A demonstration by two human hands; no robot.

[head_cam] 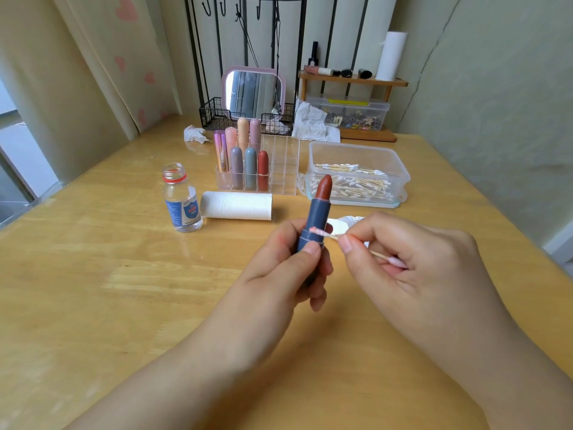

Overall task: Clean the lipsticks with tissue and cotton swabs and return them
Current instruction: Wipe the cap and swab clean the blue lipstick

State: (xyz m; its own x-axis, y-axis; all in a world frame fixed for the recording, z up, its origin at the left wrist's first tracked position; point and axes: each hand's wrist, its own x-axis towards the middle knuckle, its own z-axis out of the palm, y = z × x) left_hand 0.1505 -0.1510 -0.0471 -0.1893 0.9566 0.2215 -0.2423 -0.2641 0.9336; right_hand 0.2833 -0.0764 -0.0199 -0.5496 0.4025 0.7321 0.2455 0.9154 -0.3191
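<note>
My left hand (288,268) grips an uncapped blue lipstick (317,212) upright above the table, its brown-red bullet extended. My right hand (412,259) pinches a cotton swab (325,233), and the swab's pink-stained tip touches the ridge of the blue tube. The swab's other tip, also pink, shows near my right palm. A clear organizer (283,169) behind holds several capped lipsticks (251,169) in its left slots. A tissue roll (237,205) lies on its side in front of it. A clear box of cotton swabs (356,175) stands to the right.
An open small bottle with a red neck ring (181,200) stands left of the roll. A crumpled tissue (348,223) lies behind my hands and another (193,134) at the back left. A mirror (252,94), wire basket and wooden shelf line the back of the wooden table (124,305).
</note>
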